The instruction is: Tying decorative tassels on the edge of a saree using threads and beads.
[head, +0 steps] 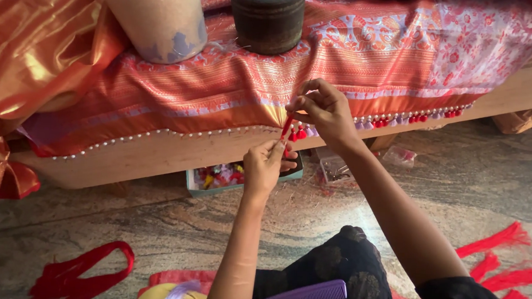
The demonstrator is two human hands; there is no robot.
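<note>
Right hand pinches the top of a thin red thread tassel; left hand pinches its lower end, directly below.

Red thread strand, taut, near-upright (slightly tilted), at orange saree tasselled hem.

Red thread runs between right hand and left hand; its ends are hidden inside the pinched fingers, knot too small to tell. Shallow tray under the wooden bench is half hidden by the bench edge and the left hand (contents just coloured bits). Dark wooden pot and pale cylinder cut off at top edge. Purple comb cut at bottom. Red tassels run off right edge.
</note>
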